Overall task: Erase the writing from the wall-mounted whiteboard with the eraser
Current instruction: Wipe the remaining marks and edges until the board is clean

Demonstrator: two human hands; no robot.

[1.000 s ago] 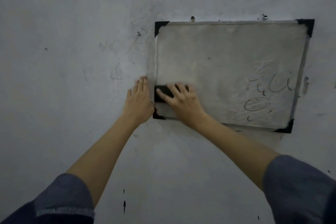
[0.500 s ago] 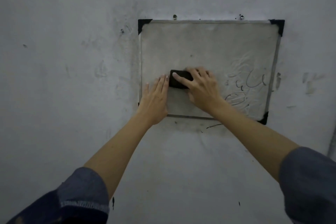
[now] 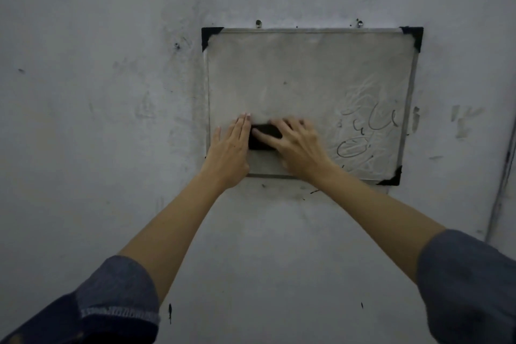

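Both hands slid leftward; right hand (image 3: 296, 145) grips half-hidden eraser (image 3: 264, 138), left hand (image 3: 231, 148) flat.

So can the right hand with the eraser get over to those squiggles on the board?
Probably yes. The right hand holds the eraser on the whiteboard, and only bare board lies between it and the squiggles to its right.

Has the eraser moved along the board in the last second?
Yes. The eraser has slid right from the whiteboard's left frame edge, toward the remaining writing.
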